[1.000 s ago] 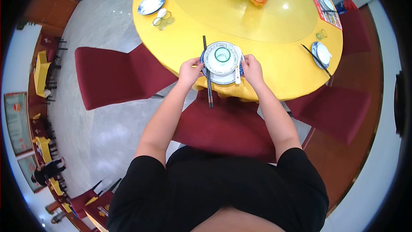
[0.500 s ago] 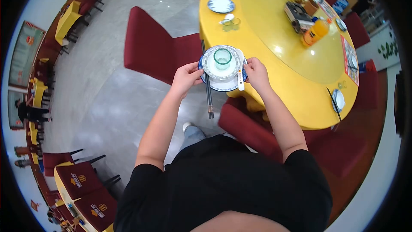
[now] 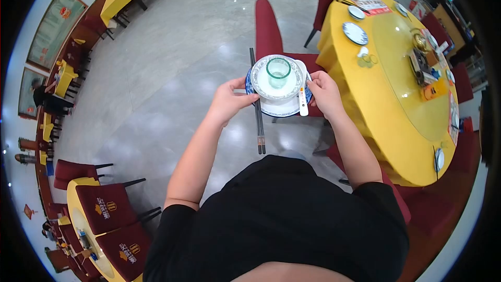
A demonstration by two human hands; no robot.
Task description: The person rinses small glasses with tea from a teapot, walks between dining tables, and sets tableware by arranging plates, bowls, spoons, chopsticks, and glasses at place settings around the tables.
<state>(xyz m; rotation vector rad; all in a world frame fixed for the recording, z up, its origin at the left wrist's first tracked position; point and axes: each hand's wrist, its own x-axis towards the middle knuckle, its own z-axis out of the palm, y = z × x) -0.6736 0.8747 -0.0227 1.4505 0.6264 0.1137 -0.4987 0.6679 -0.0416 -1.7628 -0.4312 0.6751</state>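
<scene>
Between my two hands I carry a blue-rimmed plate point(image 3: 279, 110) in mid-air. On it sits a white patterned bowl point(image 3: 259, 84), with a green-tinted glass cup point(image 3: 278, 73) standing inside. My left hand point(image 3: 229, 100) grips the plate's left edge, its thumb over a pair of black chopsticks point(image 3: 260, 128) that lie across that side. At the right edge my right hand point(image 3: 326, 94) has its fingers closed on the plate beside a white spoon point(image 3: 303, 102). The undersides of the plate and some fingertips are hidden.
To the right stands a round table with a yellow cloth point(image 3: 360, 115), bearing plates, an orange bottle point(image 3: 434, 90) and a portable stove point(image 3: 420, 68). A dark red chair point(image 3: 269, 28) is just ahead. More chairs point(image 3: 107, 206) are at lower left. A person point(image 3: 47, 99) stands far left.
My view and body have turned left, so the yellow table now lies farther right. The stacked tableware stays in both hands, now away from the table edge and over the floor and chair.
</scene>
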